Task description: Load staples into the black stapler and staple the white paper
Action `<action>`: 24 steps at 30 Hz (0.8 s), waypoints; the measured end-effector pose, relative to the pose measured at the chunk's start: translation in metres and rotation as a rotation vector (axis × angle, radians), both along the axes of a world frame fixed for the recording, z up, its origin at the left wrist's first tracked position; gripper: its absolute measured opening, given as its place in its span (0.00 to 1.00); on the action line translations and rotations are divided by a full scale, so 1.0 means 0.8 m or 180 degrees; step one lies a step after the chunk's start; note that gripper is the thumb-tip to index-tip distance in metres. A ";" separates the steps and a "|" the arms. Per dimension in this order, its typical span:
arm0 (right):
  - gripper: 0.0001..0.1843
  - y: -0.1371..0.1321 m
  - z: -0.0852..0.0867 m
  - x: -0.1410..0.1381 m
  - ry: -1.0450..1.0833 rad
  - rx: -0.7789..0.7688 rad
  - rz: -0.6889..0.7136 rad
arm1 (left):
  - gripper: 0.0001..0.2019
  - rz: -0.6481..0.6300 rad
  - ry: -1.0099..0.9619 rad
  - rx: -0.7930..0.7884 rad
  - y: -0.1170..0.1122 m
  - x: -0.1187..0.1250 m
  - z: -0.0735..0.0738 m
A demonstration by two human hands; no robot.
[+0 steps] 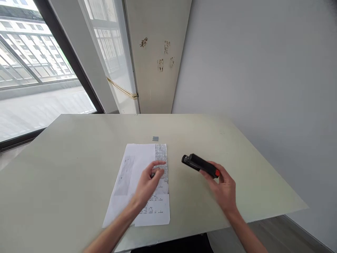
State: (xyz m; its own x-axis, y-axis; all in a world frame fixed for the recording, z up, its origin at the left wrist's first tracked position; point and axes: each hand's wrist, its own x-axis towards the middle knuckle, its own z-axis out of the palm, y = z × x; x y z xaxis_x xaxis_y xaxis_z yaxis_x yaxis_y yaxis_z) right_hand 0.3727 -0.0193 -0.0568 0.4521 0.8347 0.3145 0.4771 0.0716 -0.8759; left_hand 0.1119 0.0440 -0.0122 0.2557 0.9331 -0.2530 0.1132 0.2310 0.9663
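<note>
My right hand (223, 182) is closed around a black stapler (201, 164) with a red part at its rear end. The stapler is held above the table, its front end toward the left. My left hand (147, 181) is over the white paper sheets (140, 151), index finger and thumb stretched toward their right edge. Its other fingers are curled, and a small dark thing shows between them, too hidden to name. Dense grey printed rows run down the sheets' right side, with lines of text lower down. Beyond the top edge lies a small grey strip, perhaps staples (155, 138).
The pale table (79, 151) extends around the papers on both sides. A grey wall (263, 70) borders its right side. Behind stands a cream-coloured panel with brown marks (155, 84), beside a glossy white door (116, 63). A dark-framed window (34, 66) is at the left.
</note>
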 end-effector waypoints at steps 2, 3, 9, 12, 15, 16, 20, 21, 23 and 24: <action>0.24 0.018 -0.009 0.029 -0.0124 -0.0171 -0.0252 | 0.18 0.0175 -0.0116 -0.0225 0.014 -0.018 -0.005; 0.25 0.029 -0.014 0.044 -0.0179 -0.0252 -0.0322 | 0.17 0.0220 -0.0144 -0.0262 0.018 -0.026 -0.008; 0.31 0.103 -0.041 0.126 -0.0462 -0.0327 -0.0607 | 0.18 0.0116 -0.0009 -0.0164 0.020 -0.039 -0.023; 0.32 0.139 -0.049 0.152 -0.0533 -0.0330 -0.0493 | 0.19 0.0110 -0.0158 -0.0323 0.018 -0.037 -0.019; 0.31 0.172 -0.052 0.172 -0.0595 -0.0381 -0.0279 | 0.18 0.0257 -0.0688 -0.0729 0.020 -0.035 -0.010; 0.31 0.182 -0.051 0.178 -0.0618 -0.0403 -0.0204 | 0.16 0.0322 -0.0899 -0.0897 0.021 -0.033 -0.008; 0.30 0.208 -0.039 0.192 -0.0767 -0.0437 0.0058 | 0.08 0.0638 -0.1763 -0.1649 0.025 -0.022 -0.001; 0.30 0.209 -0.033 0.189 -0.0824 -0.0407 0.0078 | 0.07 0.0732 -0.1957 -0.1786 0.027 -0.017 -0.001; 0.31 0.200 -0.020 0.172 -0.0961 -0.0262 0.0020 | 0.05 0.0907 -0.2228 -0.1935 0.030 -0.007 0.001; 0.32 0.190 -0.012 0.155 -0.1025 -0.0151 -0.0016 | 0.06 0.0973 -0.2287 -0.1967 0.031 -0.001 0.002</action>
State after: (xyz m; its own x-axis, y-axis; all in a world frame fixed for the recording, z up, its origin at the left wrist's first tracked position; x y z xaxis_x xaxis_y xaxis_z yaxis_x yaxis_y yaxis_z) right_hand 0.4971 0.1330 -0.0664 0.3400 0.8499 0.4026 0.7303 0.0311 -0.6824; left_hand 0.1108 0.0689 -0.0107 0.3095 0.7410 -0.5959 -0.6000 0.6384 0.4822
